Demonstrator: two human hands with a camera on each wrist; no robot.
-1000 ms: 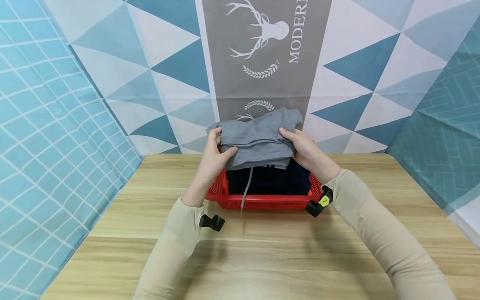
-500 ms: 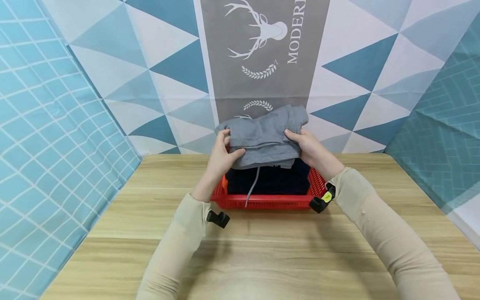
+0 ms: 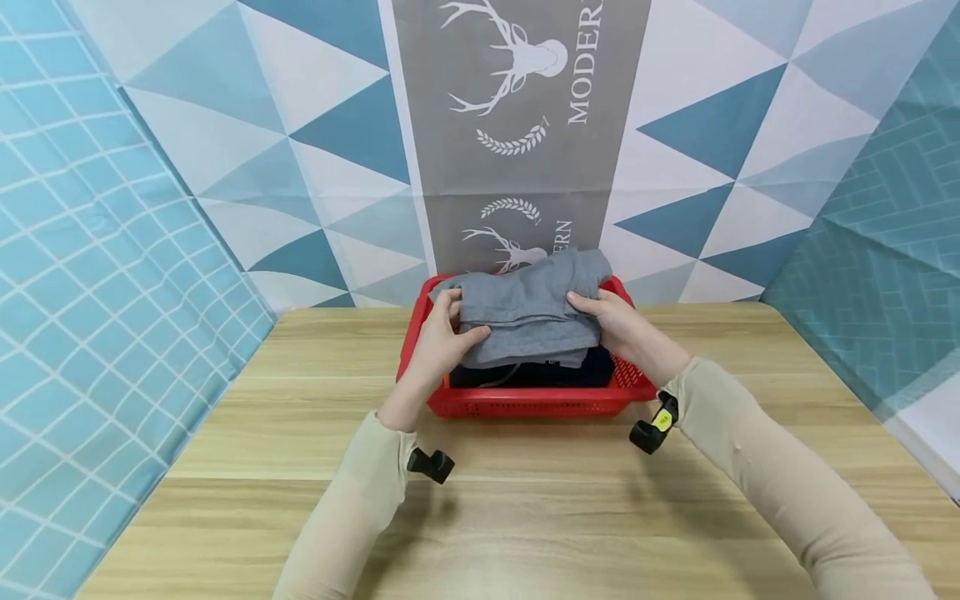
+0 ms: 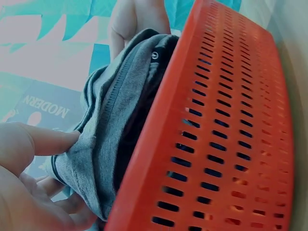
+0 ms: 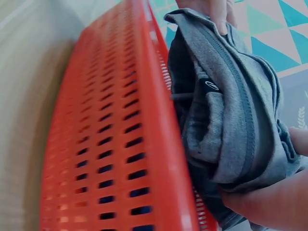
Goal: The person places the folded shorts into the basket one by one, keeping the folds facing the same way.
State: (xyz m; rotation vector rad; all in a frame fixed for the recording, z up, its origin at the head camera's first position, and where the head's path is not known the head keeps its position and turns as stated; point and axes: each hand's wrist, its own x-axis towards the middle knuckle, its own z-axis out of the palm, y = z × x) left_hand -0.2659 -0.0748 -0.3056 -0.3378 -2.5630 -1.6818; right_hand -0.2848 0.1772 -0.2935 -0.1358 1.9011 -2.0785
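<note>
A folded grey garment (image 3: pixel 525 308) with a drawstring and a small black logo tag lies over dark folded cloth (image 3: pixel 592 368) in a red plastic basket (image 3: pixel 525 404). My left hand (image 3: pixel 442 337) grips the garment's left end, thumb on the near face. At the right end, my right hand (image 3: pixel 618 325) holds it with the thumb on top. In the left wrist view, the thumb and fingers of the left hand (image 4: pixel 38 168) pinch the grey cloth (image 4: pixel 106 125). The right wrist view has the right hand (image 5: pixel 269 202) around the other end, beside the perforated basket wall (image 5: pixel 110 125).
The basket stands near the back edge of a wooden table (image 3: pixel 525 500), close to a patterned wall cloth (image 3: pixel 517 150). Blue tiled cloth (image 3: pixel 112 250) hangs on the left, and a teal panel (image 3: pixel 855 250) is at the right.
Both hands have lowered the grey garment into the basket, after a small shift to the right. The drawstring no longer hangs over the basket's front rim.
</note>
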